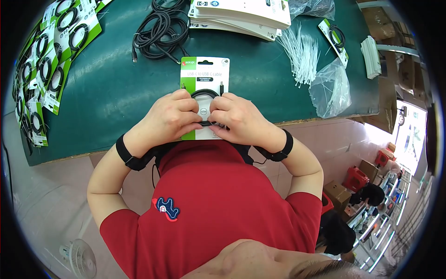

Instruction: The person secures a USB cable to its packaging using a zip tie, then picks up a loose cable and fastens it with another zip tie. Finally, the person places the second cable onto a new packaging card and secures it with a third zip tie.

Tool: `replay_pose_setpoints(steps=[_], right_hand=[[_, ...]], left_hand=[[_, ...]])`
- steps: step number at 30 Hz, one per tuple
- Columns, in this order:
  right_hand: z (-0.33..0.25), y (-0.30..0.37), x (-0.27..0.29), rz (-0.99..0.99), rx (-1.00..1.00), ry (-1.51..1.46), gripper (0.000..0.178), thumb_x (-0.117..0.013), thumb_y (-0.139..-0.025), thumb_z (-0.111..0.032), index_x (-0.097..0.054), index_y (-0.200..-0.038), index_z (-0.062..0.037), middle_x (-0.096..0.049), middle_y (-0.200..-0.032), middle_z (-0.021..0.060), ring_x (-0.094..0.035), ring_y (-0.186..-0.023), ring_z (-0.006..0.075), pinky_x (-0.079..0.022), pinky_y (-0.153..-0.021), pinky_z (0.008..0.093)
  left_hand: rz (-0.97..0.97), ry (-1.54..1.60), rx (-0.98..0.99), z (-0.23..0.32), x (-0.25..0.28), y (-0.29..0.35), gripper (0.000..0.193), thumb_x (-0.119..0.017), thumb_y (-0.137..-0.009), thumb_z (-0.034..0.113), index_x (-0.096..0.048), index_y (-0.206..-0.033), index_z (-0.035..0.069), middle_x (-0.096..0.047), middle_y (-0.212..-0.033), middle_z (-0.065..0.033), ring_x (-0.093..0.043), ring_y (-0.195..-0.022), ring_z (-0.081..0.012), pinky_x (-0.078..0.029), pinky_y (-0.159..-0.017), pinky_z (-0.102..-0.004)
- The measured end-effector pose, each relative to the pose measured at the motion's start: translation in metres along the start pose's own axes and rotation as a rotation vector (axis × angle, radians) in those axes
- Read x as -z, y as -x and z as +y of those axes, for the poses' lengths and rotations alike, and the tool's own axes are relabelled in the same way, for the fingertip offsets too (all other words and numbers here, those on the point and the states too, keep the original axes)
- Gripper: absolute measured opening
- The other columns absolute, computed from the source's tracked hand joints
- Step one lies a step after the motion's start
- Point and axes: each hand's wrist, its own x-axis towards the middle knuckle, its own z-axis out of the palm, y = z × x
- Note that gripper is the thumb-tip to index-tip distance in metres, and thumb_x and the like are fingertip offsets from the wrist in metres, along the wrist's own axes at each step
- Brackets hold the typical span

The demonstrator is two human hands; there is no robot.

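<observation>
A coiled black USB cable [205, 92] lies on a white and green backing card [204, 66] at the table's near edge. My left hand [173, 115] presses its curled fingers on the coil's left side, thumb at the bottom. My right hand [237, 117] grips the coil's right side in the same way, its thumb near the lower part of the loop. One cable plug stands up beside each hand. Fingers cover both sides of the coil and part of the card.
Finished cable cards [44, 69] pile up at the left of the green table [111, 93]. Loose black cables [160, 32] and a stack of blank cards [241, 16] lie at the back. White cable ties [302, 56], a plastic bag [331, 88] and another carded cable [334, 39] sit at right.
</observation>
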Motion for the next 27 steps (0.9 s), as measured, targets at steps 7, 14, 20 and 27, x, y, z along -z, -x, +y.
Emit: replay_pose_setpoints(steps=[7,14,20,27], right_hand=[[0.006,0.002,0.002,0.081,-0.006,-0.124,0.018,-0.072,-0.069,-0.007,-0.064,-0.084,-0.0066,-0.060,-0.095,0.0053,-0.058,-0.086,0.0262,-0.051,-0.074,0.0369],[0.008,0.012,0.007,0.094,-0.009,-0.148,0.018,-0.074,-0.074,-0.007,-0.066,-0.089,-0.0055,-0.062,-0.101,0.0062,-0.061,-0.093,0.0274,-0.052,-0.081,0.0368],[0.027,0.035,0.064,0.349,-0.152,-0.042,0.012,-0.070,-0.083,-0.003,-0.068,-0.095,-0.0032,-0.066,-0.102,0.0087,-0.064,-0.090,0.0298,-0.054,-0.079,0.0359],[0.098,0.082,0.115,0.276,-0.344,0.813,0.013,-0.064,-0.081,0.001,-0.069,-0.091,-0.0044,-0.065,-0.095,0.0070,-0.064,-0.087,0.0270,-0.054,-0.074,0.0368]], left_hand=[[0.018,-0.020,-0.017,-0.001,-0.005,-0.001,0.015,-0.080,-0.069,0.014,-0.071,-0.080,0.009,-0.060,-0.083,-0.0017,-0.056,-0.080,-0.0223,-0.051,-0.071,-0.0345],[0.054,-0.008,-0.013,0.006,-0.008,0.001,0.018,-0.079,-0.070,0.010,-0.073,-0.086,0.008,-0.062,-0.086,-0.0020,-0.057,-0.081,-0.0234,-0.051,-0.071,-0.0347],[0.101,-0.078,0.048,0.020,-0.013,0.010,0.023,-0.079,-0.070,0.009,-0.073,-0.092,0.007,-0.064,-0.090,-0.0032,-0.059,-0.084,-0.0244,-0.051,-0.072,-0.0358],[0.041,-0.185,0.051,0.036,-0.008,0.012,0.037,-0.080,-0.070,0.013,-0.069,-0.104,0.004,-0.062,-0.103,-0.0053,-0.058,-0.094,-0.0258,-0.051,-0.078,-0.0377]])
